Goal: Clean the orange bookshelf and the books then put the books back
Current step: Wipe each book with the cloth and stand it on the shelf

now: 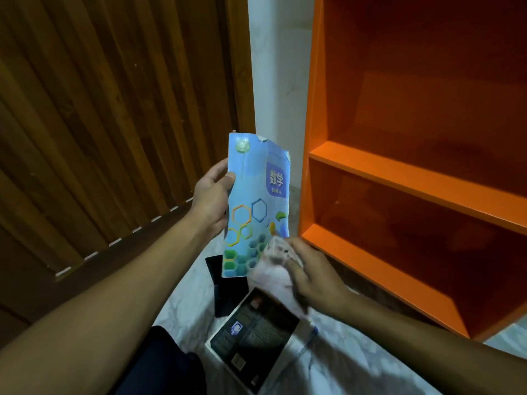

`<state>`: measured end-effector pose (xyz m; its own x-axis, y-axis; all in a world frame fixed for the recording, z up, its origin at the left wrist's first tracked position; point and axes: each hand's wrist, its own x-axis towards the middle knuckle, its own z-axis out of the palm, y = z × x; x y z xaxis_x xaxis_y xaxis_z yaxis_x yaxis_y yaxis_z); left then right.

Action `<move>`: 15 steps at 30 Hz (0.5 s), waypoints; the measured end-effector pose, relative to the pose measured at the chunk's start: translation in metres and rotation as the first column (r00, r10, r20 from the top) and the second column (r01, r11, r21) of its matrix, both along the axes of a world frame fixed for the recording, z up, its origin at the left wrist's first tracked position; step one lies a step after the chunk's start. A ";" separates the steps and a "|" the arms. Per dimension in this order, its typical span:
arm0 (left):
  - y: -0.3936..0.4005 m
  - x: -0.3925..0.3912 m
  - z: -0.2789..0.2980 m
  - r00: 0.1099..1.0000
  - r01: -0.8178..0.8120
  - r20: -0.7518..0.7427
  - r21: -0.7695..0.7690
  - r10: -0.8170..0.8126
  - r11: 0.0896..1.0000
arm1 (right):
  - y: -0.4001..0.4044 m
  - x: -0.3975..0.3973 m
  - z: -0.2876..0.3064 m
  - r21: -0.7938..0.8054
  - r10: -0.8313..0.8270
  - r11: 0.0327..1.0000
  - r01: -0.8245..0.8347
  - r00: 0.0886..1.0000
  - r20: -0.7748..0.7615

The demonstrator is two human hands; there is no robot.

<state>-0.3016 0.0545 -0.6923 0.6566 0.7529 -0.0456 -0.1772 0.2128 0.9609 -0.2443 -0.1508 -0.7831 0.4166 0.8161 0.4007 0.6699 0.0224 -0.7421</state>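
Note:
My left hand [212, 196] grips a light blue paperback [256, 201] by its left edge and holds it upright in front of me; its cover shows hexagons and its top corner is torn. My right hand [312, 270] holds a pale, blurred cloth [272, 269] against the book's lower right corner. The orange bookshelf [399, 172] stands to the right with bare shelves. On the floor below my hands lies a dark-covered book [253, 337], and further back a black book [228, 286], partly hidden by the blue one.
A brown wooden slatted door [114, 124] fills the left side. A white wall strip [281, 67] runs between door and shelf. The floor is pale marble [356, 366]. My dark-clad knee [162, 363] shows at the bottom.

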 end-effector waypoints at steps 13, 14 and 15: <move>-0.015 -0.023 0.011 0.961 0.277 -0.110 0.452 -0.255 0.848 | -0.011 0.074 0.025 -0.012 -0.177 0.964 0.267 0.603 -0.778; -0.013 -0.023 0.012 0.966 0.255 -0.072 0.445 -0.250 0.859 | -0.012 0.074 0.036 0.035 -0.154 0.956 0.293 0.598 -0.786; -0.011 -0.022 0.012 0.967 0.242 -0.033 0.425 -0.253 0.872 | -0.013 0.077 0.046 0.071 -0.151 0.944 0.322 0.614 -0.774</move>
